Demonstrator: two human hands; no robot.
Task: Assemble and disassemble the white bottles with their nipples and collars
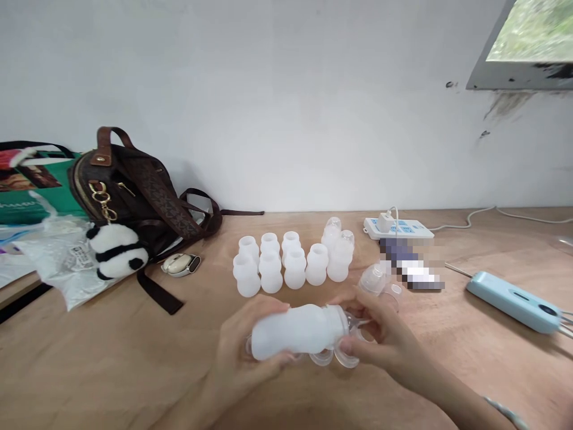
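Observation:
A frosted white baby bottle (290, 331) lies sideways in the air between my hands, its top pointing right. My left hand (242, 340) wraps round the base end. At the top end, my right hand (371, 328) pinches the collar and clear nipple part. Beneath the bottle, several clear rings (321, 358) lie on the table, partly hidden. Behind my hands stand several open white bottles (271, 272) in rows, and two bottles with clear caps (340, 257) stand at their right. Loose clear caps (372, 278) lie just beyond my right hand.
On the left are a brown backpack (134, 185) with a panda plush (117, 251), a plastic bag (62, 254) and a computer mouse (181, 264). A power strip (398, 227) lies by the wall, and a light blue device (513, 301) with cables sits at right on the wooden table (111, 358).

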